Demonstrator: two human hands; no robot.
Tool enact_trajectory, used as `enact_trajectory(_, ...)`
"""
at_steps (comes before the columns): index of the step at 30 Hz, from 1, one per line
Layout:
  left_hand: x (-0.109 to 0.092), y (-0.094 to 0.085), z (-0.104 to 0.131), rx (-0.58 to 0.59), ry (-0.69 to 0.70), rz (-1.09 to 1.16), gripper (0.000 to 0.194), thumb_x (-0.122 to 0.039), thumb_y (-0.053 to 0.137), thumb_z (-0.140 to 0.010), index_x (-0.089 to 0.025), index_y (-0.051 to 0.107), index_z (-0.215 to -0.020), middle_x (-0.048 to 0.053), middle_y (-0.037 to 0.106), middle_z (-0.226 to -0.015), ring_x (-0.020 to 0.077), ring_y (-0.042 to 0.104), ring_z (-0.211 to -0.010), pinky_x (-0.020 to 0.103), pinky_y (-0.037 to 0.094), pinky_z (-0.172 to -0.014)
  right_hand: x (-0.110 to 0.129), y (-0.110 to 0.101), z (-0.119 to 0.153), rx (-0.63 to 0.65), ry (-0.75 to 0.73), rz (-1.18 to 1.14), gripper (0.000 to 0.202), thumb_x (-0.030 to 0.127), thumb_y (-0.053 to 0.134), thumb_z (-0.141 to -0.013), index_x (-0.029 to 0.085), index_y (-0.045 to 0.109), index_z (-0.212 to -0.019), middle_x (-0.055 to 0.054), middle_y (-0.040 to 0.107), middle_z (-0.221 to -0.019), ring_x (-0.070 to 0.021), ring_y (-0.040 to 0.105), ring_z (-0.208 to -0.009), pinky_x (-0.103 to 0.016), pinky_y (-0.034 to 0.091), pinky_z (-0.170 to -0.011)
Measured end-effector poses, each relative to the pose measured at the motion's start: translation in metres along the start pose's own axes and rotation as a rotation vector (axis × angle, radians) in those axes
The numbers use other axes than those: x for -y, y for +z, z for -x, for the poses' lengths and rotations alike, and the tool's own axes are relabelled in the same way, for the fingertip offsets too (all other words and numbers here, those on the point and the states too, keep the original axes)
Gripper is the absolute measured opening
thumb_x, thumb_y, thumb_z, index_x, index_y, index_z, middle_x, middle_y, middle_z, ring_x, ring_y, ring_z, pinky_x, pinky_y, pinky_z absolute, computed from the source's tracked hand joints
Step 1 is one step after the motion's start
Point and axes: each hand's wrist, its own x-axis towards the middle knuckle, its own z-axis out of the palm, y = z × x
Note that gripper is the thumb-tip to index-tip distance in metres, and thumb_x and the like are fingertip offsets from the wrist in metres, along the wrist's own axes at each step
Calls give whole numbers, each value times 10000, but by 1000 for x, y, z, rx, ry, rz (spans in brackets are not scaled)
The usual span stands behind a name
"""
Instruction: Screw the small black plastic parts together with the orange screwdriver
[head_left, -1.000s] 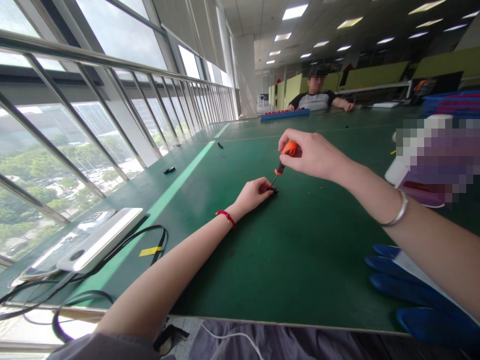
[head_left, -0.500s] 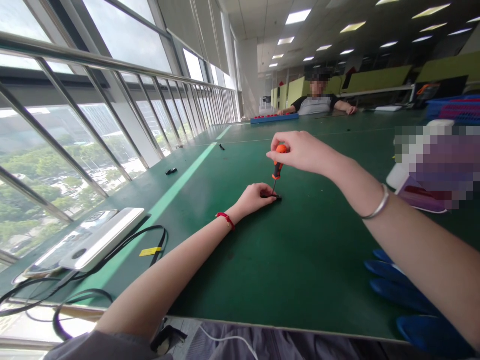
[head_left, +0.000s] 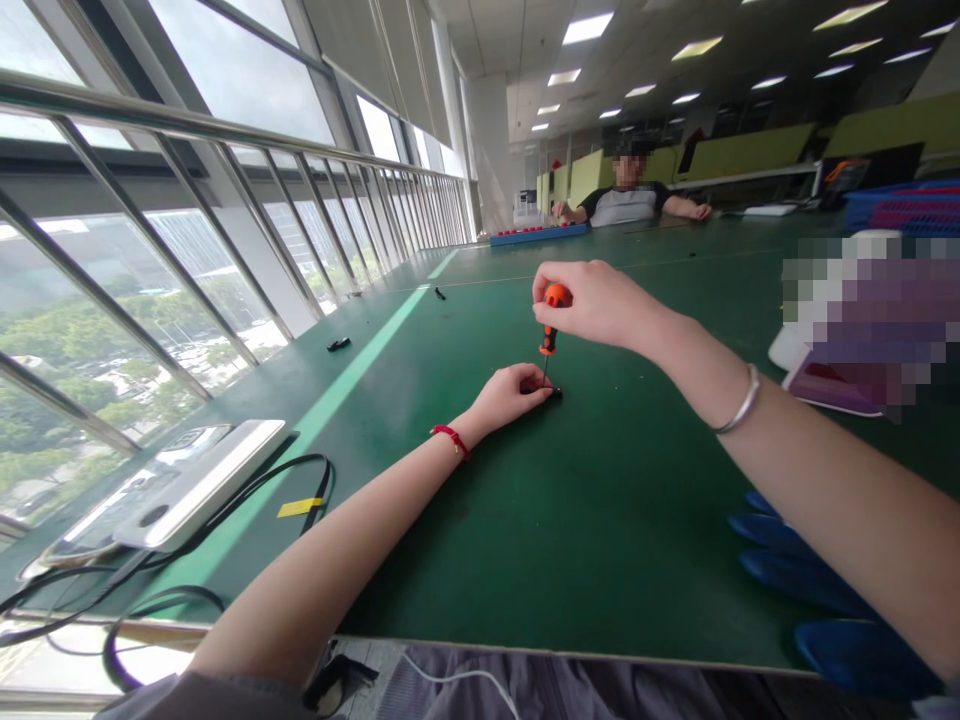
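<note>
My right hand (head_left: 581, 298) is closed around the orange and black handle of a screwdriver (head_left: 550, 322). The tool stands nearly upright, its thin shaft running down to a small black part (head_left: 556, 393) on the green table (head_left: 480, 540). My left hand (head_left: 516, 394) pinches that part against the tabletop, beside the screwdriver's tip. Fingers cover most of the part, so its kind and the exact contact at the tip cannot be made out.
Two small black pieces (head_left: 339, 344) (head_left: 440, 293) lie farther left. A white power bank (head_left: 202, 485) with black cables sits at the left edge, by a metal railing. Blue gloves (head_left: 795, 570) lie under my right forearm. A person (head_left: 626, 200) sits across, near a blue tray (head_left: 538, 235).
Both hands keep their grips, and the screwdriver stands slightly more upright. The whole view has shifted a little. The person across has raised one hand from the blue tray.
</note>
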Motion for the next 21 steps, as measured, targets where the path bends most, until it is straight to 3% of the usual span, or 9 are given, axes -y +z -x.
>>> enact_trajectory(4,0,0,0,-5,-4,0,125,-260,601,-769,-136,615,-763,45,684,-828,133,596,-713,250,491,-698,-1,1,0,37,-11,17,206,331,549,-759,229,558,-937,6,587,-698,-128,437,-556,-259,282,-547)
enact_trajectory(8,0,1,0,-4,-2,-5,122,-259,599,-771,-137,614,-764,43,679,-821,134,596,-715,249,490,-696,0,0,0,54,-12,15,250,448,481,-830,219,578,-808,-3,572,-647,-127,429,-542,-266,275,-543)
enact_trajectory(13,1,0,0,-6,4,-30,123,-261,600,-769,-140,618,-776,38,672,-809,132,590,-705,249,492,-692,2,-2,1,63,-14,42,152,310,535,-751,235,584,-874,1,600,-718,-132,450,-579,-261,282,-554)
enact_trajectory(18,2,1,0,0,27,-28,110,-246,616,-749,-140,614,-781,43,672,-833,136,597,-726,253,499,-712,1,-3,1,71,0,47,230,425,479,-816,226,592,-795,-10,583,-673,-142,453,-575,-272,283,-556)
enact_trajectory(21,3,1,0,4,28,-33,105,-240,614,-747,-142,613,-785,42,671,-835,138,599,-731,258,502,-720,1,-4,1,88,3,56,168,355,525,-775,229,582,-871,-4,592,-701,-143,461,-588,-269,293,-559)
